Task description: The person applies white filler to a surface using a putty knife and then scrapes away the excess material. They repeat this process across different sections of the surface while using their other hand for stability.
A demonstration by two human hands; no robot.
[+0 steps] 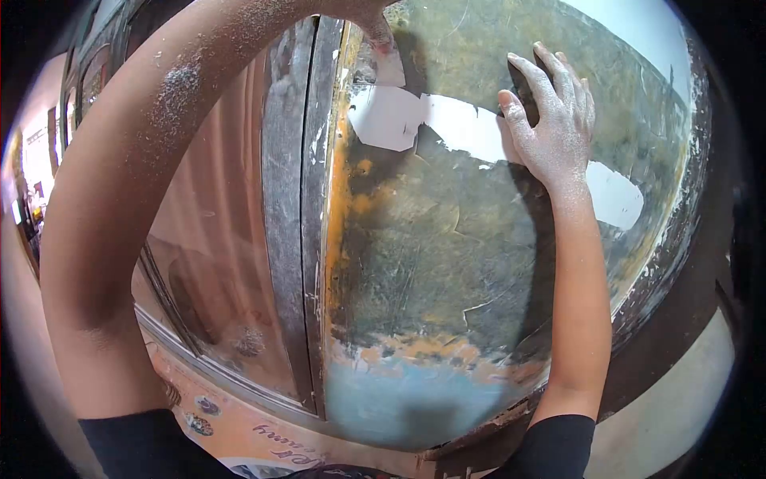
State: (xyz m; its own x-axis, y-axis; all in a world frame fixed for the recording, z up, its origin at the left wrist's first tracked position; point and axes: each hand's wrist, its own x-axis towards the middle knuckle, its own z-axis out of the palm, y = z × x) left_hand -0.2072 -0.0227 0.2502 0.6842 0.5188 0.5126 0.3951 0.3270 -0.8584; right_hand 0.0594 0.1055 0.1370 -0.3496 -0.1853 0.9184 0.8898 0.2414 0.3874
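My right hand (557, 120), dusted with white powder, lies with its fingers apart against a mottled green-brown wall (471, 215). It touches the wall beside a white patch (471, 126). Up at the top edge, my left hand (363, 14) is mostly cut off by the frame; a thumb points down by a small greyish flat piece (388, 69), and whether the hand grips it I cannot tell. Just below that piece is another white patch (384, 118). A further white patch (614, 195) shows right of my right wrist.
A dark wooden frame (291, 160) with a glass pane and pinkish curtain (215, 199) stands left of the wall. Pale blue paint (399, 399) covers the wall's lower part. A dark, chipped edge (678, 207) curves down the right side.
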